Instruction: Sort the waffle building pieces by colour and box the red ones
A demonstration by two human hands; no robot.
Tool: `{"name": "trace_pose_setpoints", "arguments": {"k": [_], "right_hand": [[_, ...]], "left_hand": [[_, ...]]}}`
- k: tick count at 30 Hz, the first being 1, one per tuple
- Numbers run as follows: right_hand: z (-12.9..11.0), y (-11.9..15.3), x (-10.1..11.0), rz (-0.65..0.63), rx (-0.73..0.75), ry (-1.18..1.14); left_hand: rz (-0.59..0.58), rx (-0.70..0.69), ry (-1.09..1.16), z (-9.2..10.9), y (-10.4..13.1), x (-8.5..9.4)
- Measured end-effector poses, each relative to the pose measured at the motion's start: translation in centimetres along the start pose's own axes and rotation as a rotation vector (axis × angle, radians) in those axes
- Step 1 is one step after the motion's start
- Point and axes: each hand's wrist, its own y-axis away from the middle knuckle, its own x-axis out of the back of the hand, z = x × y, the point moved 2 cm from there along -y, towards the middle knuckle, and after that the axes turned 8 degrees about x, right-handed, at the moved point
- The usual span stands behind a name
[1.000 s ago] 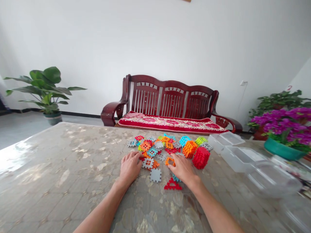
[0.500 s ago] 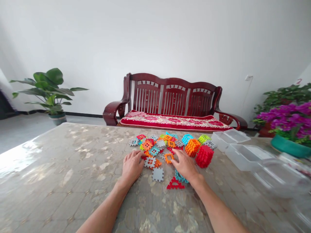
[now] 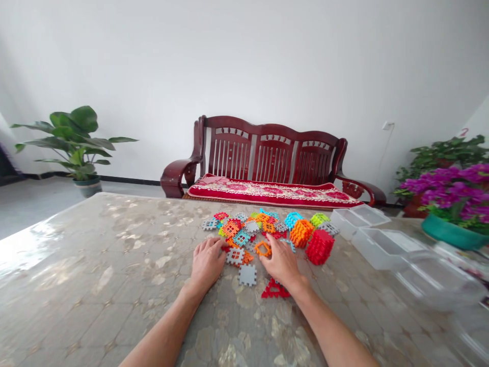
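Toothed plastic pieces in several colours lie in a loose pile on the patterned table (image 3: 126, 265). My left hand (image 3: 208, 257) rests at the pile's left edge beside a grey window piece (image 3: 235, 256), fingers bent; whether it holds anything is hidden. My right hand (image 3: 280, 257) is at the pile's right side, thumb and fingers apart around the right edge of an orange frame piece (image 3: 263, 248). A plain grey square (image 3: 247, 274) lies between the hands. Beside my right wrist is a red triangle (image 3: 275, 289), partly covered.
Right of the pile stand an orange stack (image 3: 301, 233), a red stack (image 3: 320, 247) and a blue stack (image 3: 293, 220). Farther right are clear plastic boxes (image 3: 378, 247) and a teal flower pot (image 3: 453, 232). A wooden bench (image 3: 273, 153) stands behind the table.
My right hand has moved slightly left, and the orange frame piece has shifted a little left with it. A blue piece right of that hand shows differently. My left hand has barely moved.
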Motion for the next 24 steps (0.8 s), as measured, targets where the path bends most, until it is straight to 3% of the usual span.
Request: {"name": "trace_pose_setpoints", "arguments": {"k": [7, 11, 17, 21, 24], "right_hand": [[-0.3, 0.2, 0.5, 0.029, -0.014, -0.077], [0.8, 0.0, 3.0, 0.141, -0.020, -0.128], [7.0, -2.5, 8.0, 0.287, -0.192, -0.074], [11.0, -4.5, 8.4, 0.189, -0.325, -0.094], [12.3, -4.8, 8.5, 0.128, -0.328, -0.082]], "left_hand": [[-0.006, 0.001, -0.003, -0.1, 0.0, -0.1], [0.000, -0.005, -0.004, 0.0, -0.1, -0.1], [-0.005, 0.003, 0.008, -0.1, -0.1, -0.1], [-0.013, 0.004, 0.011, 0.0, 0.0, 0.1], [-0.012, 0.008, 0.001, 0.1, 0.0, 0.2]]}}
